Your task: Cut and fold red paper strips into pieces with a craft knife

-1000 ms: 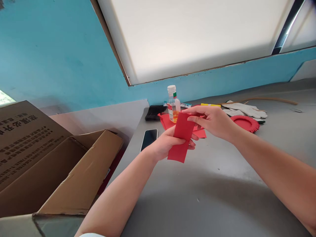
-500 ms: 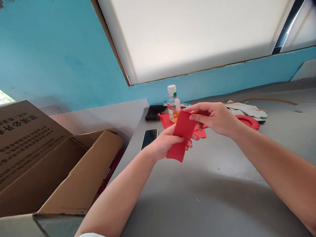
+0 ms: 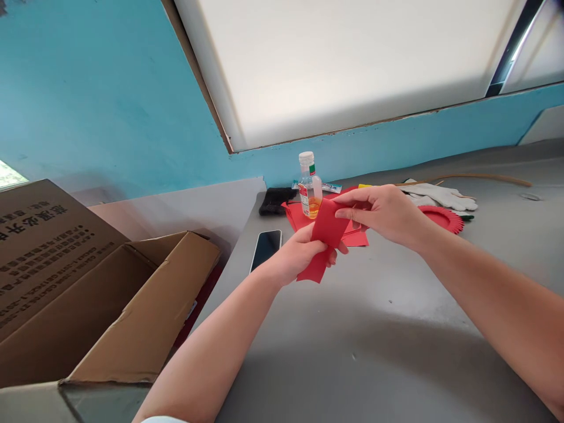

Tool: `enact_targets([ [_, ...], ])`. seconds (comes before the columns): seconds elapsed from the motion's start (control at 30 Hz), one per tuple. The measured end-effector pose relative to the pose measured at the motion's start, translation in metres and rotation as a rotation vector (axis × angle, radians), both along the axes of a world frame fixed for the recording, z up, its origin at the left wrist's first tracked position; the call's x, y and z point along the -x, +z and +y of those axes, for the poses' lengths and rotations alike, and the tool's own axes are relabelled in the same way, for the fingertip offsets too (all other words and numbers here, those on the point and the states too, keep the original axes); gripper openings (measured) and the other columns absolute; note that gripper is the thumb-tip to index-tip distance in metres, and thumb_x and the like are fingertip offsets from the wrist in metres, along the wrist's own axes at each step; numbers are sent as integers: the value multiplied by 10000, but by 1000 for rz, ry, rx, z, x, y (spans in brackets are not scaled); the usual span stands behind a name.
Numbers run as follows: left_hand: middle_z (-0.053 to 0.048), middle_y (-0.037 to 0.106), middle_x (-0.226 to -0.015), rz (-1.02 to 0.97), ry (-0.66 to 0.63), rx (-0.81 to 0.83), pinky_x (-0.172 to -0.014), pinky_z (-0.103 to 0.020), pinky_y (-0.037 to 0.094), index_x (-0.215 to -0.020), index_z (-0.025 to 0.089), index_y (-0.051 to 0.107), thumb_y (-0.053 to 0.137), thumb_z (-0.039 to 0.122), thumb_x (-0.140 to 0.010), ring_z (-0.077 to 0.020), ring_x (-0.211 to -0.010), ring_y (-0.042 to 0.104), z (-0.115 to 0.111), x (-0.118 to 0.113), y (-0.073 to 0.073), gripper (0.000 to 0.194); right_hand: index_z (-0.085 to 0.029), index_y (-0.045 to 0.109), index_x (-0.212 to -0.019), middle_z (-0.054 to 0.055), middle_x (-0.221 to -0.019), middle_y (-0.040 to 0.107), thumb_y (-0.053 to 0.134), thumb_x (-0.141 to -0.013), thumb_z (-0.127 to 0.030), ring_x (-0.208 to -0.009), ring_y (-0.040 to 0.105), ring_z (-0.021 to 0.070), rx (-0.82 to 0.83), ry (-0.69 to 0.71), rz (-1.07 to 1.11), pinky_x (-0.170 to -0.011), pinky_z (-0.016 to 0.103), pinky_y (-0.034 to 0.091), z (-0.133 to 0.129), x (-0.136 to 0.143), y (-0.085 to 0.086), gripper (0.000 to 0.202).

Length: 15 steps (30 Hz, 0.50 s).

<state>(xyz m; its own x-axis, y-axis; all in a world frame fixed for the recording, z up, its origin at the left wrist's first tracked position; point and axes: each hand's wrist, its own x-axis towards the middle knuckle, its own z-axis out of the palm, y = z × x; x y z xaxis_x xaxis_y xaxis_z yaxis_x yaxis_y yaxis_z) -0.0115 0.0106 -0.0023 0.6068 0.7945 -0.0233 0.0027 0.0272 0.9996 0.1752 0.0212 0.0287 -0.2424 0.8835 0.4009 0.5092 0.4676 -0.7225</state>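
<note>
A strip of red paper (image 3: 328, 226) is held up above the grey table between both hands. My left hand (image 3: 302, 252) is closed around its middle, thumb on the near face and fingers behind, with the lower end sticking out below. At the upper right edge my right hand (image 3: 376, 211) pinches the paper between thumb and fingers. The strip looks bent or folded near the left thumb. Behind it, more red paper (image 3: 294, 212) lies flat on the table, partly hidden by the hands. A clear bottle (image 3: 311, 191) with a white cap and some orange liquid stands on that paper.
A phone (image 3: 266, 249) lies left of my hands, near a black fuzzy item (image 3: 277, 201). To the right are a red fringed piece (image 3: 443, 218), white gloves (image 3: 440, 195) and a thin tan rod (image 3: 484, 175). An open cardboard box (image 3: 145, 311) stands left of the table (image 3: 374, 352).
The upper part of the red strip has tilted and bent under my fingers. My right hand has shifted slightly, and the strip's lower end sits a little higher.
</note>
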Motion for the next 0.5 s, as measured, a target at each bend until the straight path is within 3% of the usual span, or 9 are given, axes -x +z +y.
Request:
enact_targets([
  [0.13, 3, 552, -668, 149, 119, -171, -494, -207, 353, -806, 167, 553, 373, 81, -722, -106, -613, 505, -1, -5, 0, 217, -229, 665, -740, -17, -660, 633, 609, -742, -288, -523, 494, 98, -48, -58, -29, -488, 246, 404, 0, 2, 0, 81],
  [0.23, 12, 546, -680, 181, 159, -208, -452, -196, 310, -805, 179, 518, 352, 67, -707, -92, -570, 469, -2, -7, 1, 222, -224, 654, -711, -18, -629, 614, 589, -742, -256, -499, 480, 96, -88, -84, -38, -466, 242, 378, -1, 3, -1, 78],
  [0.37, 19, 520, -645, 160, 84, -144, -483, -198, 332, -872, 183, 524, 406, 96, -761, -91, -574, 434, -5, -3, 5, 184, -224, 644, -699, -30, -555, 567, 586, -742, -265, -468, 480, 92, -65, -89, -20, -452, 235, 374, -3, 3, -2, 83],
  [0.5, -9, 572, -693, 96, -5, -67, -524, -213, 375, -957, 173, 541, 503, 237, -839, -100, -603, 471, -4, 1, 7, 139, -219, 635, -691, -27, -537, 553, 591, -749, -314, -458, 490, 95, -50, -74, 1, -435, 233, 379, -2, 1, -2, 120],
])
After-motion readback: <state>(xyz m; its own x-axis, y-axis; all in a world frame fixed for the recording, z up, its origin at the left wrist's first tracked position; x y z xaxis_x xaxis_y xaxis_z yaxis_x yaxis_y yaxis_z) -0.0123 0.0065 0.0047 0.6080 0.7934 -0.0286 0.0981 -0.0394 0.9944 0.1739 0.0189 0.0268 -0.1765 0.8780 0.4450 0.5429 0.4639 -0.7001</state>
